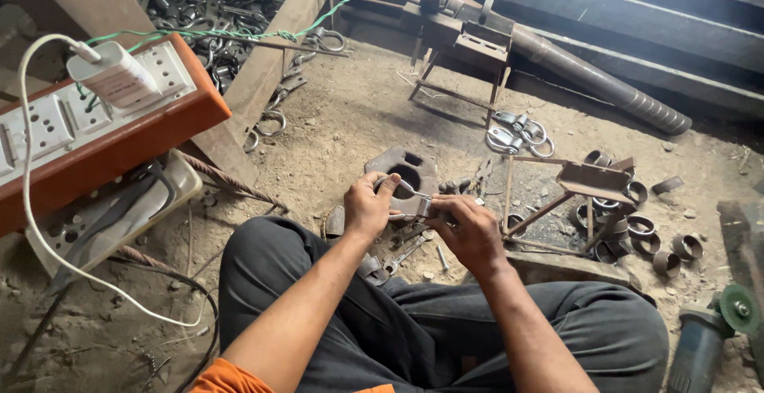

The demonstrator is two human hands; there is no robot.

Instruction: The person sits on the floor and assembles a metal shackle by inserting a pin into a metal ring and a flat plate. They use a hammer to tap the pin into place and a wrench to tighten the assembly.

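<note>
A person sits on the dirt floor [350, 114], dark-trousered knees drawn up near the camera. The left hand [368, 206] and right hand [468, 230] meet over a small metal clamp [415, 204], both pinching it, fingers closed around its bent rod and plate. Just beyond lies a rusty iron block [407, 172] with a round hole. Short pipe rings [646, 243] are scattered to the right beside a small steel stand [593, 182]. At the left sits an orange socket board [95, 126] with a white charger [111, 76] plugged in
</note>
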